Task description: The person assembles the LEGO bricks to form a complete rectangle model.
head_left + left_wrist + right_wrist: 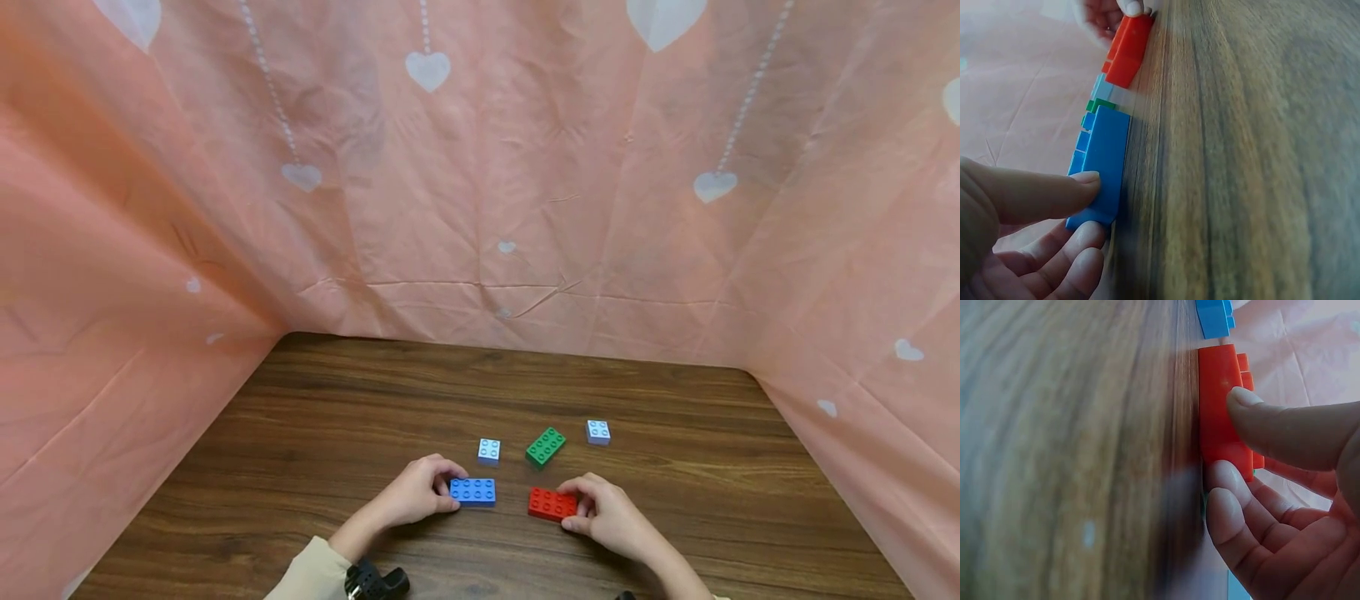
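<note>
A blue eight-stud toy brick (pixel 472 492) lies flat on the wooden table, and my left hand (pixel 417 492) pinches its left end between thumb and fingers. To its right, a red brick (pixel 552 504) of the same size sits slightly turned, its right end pinched by my right hand (pixel 606 515). A gap separates the two bricks. In the left wrist view the thumb presses the near side of the blue brick (pixel 1102 165). The right wrist view shows the thumb against the side of the red brick (pixel 1219 406), with fingertips at its end.
Behind the held bricks lie a green brick (pixel 545 447), set at an angle, and two small light-blue bricks, one left (pixel 489 451) and one right (pixel 597 432) of it. A pink curtain (pixel 480 208) with white hearts encloses the brown table (pixel 360 392) at the back and sides.
</note>
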Demonstrator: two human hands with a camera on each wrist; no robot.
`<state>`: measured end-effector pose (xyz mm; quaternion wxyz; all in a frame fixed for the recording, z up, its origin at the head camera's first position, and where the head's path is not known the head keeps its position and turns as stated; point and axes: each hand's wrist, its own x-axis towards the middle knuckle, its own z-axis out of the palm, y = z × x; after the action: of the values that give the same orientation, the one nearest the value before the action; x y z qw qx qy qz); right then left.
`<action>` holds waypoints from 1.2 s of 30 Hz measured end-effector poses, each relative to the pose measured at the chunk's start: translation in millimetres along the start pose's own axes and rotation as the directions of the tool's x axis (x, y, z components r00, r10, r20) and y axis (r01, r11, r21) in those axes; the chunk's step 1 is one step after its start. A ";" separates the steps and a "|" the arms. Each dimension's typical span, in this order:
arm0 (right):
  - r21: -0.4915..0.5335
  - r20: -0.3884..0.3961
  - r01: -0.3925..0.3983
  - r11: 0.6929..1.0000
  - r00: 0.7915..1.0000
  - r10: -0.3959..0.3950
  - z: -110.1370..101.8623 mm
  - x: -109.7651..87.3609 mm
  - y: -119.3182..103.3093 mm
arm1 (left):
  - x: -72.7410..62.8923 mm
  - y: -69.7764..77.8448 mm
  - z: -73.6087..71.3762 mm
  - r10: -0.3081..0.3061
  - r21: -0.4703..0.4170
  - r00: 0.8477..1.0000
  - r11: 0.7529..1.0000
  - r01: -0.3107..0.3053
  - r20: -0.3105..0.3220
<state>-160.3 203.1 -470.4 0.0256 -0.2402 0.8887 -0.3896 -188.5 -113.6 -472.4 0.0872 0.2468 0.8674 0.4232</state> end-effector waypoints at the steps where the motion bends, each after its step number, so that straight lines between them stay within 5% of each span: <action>1: -0.001 0.002 0.003 1.000 1.000 -0.003 0.3 0.5 -0.1 | 0.6 0.2 0.6 0.003 0.000 1.000 1.000 -0.003 0.001; 36: 0.012 0.052 0.013 1.000 0.999 -0.014 9.9 12.7 -8.1 | 7.1 11.7 15.2 0.029 0.002 0.999 1.000 -0.029 0.017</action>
<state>-166.0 186.0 -469.8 0.0475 -0.2560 0.8838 -0.3887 -185.0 -93.4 -472.4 0.0879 0.2630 0.8635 0.4213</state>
